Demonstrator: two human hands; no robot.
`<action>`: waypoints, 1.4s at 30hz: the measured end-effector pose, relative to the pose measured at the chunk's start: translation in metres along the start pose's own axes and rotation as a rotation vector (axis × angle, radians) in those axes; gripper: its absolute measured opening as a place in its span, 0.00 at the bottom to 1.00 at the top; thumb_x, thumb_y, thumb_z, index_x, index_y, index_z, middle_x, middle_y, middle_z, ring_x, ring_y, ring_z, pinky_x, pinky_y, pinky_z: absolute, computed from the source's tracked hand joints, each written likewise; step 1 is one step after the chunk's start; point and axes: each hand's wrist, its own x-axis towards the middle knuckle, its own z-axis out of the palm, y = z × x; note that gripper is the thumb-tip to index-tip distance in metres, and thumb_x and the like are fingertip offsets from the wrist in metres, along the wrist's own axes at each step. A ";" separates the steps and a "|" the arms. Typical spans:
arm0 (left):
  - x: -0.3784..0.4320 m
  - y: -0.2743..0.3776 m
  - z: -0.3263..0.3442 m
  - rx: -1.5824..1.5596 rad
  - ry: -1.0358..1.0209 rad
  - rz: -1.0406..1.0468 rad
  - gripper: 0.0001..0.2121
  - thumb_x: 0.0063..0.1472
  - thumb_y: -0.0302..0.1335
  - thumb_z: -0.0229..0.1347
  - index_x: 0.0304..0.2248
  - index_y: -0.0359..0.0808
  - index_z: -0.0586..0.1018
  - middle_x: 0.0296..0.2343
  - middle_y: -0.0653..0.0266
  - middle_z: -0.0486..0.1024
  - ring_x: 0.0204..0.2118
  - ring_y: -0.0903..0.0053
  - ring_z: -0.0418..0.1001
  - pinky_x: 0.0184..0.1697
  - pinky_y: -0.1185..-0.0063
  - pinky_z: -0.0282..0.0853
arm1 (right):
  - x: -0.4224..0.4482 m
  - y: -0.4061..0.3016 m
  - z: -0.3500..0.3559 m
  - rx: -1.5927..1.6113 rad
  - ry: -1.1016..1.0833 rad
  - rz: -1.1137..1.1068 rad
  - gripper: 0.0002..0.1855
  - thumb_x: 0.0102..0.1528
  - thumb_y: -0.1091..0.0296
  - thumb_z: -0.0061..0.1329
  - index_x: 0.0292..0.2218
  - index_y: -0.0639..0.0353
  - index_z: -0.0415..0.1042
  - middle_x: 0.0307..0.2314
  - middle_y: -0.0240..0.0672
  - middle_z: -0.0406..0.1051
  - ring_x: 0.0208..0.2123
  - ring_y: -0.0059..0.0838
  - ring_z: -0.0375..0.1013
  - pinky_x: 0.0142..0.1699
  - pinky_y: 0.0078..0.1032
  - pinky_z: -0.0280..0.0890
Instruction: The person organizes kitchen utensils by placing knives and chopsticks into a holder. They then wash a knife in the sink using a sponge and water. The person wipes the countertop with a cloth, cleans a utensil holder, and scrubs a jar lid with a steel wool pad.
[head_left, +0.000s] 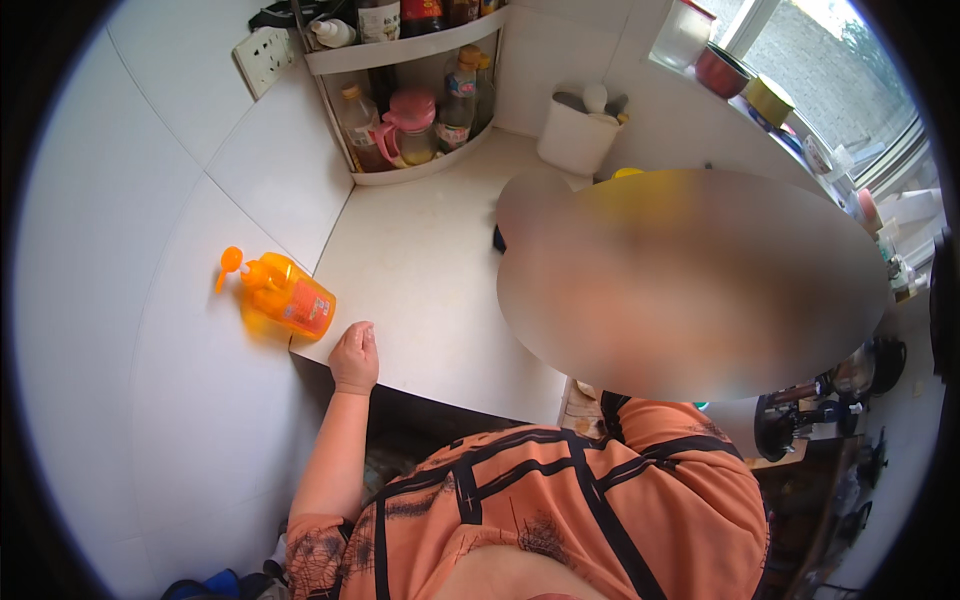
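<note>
At the left front edge of the white countertop (420, 300), my left hand (355, 360) rests with its fingers curled in; nothing shows in it. Close beyond it, beside the tiled wall, stands an orange pump bottle (289, 300) with a label, not touching the hand. My right arm, in an orange and black sleeve (667, 431), runs into a large blurred patch that covers the right part of the work area. The right hand cannot be seen there, nor what it touches.
A corner shelf (420, 169) holds bottles and a pink-lidded jug (409, 127). A white utensil holder (577, 135) stands at the back. Pots, including a red one (721, 71), line the windowsill. A wall socket (262, 60) is at upper left. Dark cookware (776, 427) lies at right.
</note>
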 end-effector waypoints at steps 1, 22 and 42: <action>-0.005 0.001 -0.001 0.000 -0.018 -0.013 0.04 0.60 0.26 0.51 0.35 0.39 0.75 0.30 0.60 0.78 0.33 0.62 0.76 0.35 0.70 0.72 | -0.007 -0.008 0.001 0.016 -0.075 -0.049 0.31 0.52 0.57 0.47 0.57 0.48 0.61 0.58 0.42 0.56 0.60 0.44 0.53 0.64 0.45 0.45; -0.004 0.000 -0.006 0.034 -0.044 -0.054 0.05 0.60 0.24 0.51 0.35 0.37 0.76 0.31 0.58 0.77 0.34 0.62 0.76 0.37 0.72 0.72 | 0.085 0.047 -0.088 0.132 -0.272 0.020 0.27 0.52 0.52 0.48 0.50 0.57 0.67 0.54 0.47 0.61 0.54 0.46 0.64 0.55 0.33 0.61; 0.002 0.005 -0.003 -0.005 -0.040 -0.067 0.05 0.59 0.24 0.52 0.35 0.38 0.76 0.31 0.59 0.77 0.33 0.63 0.76 0.37 0.72 0.72 | 0.178 0.053 -0.121 0.262 -0.471 -0.076 0.09 0.54 0.75 0.46 0.36 0.71 0.69 0.36 0.49 0.69 0.35 0.50 0.76 0.32 0.37 0.79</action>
